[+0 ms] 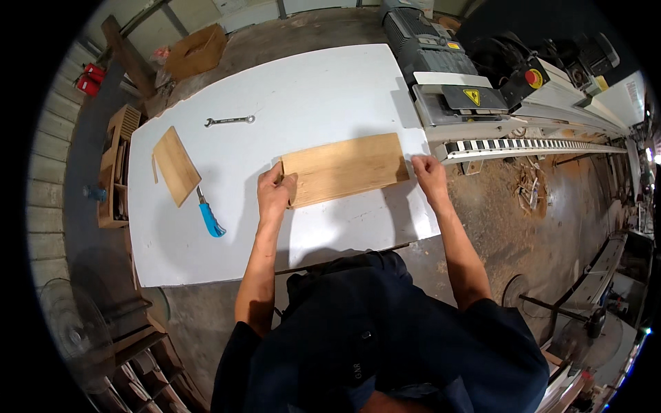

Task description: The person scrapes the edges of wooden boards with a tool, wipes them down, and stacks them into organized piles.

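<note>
A rectangular light-brown wooden board (348,170) lies flat on the white tabletop (310,89) in front of me. My left hand (277,191) grips its left end, thumb on the upper face and fingers at the edge. Just off the right end is my right hand (430,177), its fingers curled together over the table's right edge. A small gap seems to part it from the board, and whatever those fingers may hold is hidden. Left of the board lies a tool with a blue handle (211,219) and a narrow dark shaft. Its tip meets a second, smaller wooden board (177,165).
A combination wrench (230,121) lies on the table's far left part, and a thin wood strip (155,168) beside the smaller board. Machinery with a motor (430,48) and a toothed rail (537,146) borders the right side. A cardboard box (196,53) stands behind the table.
</note>
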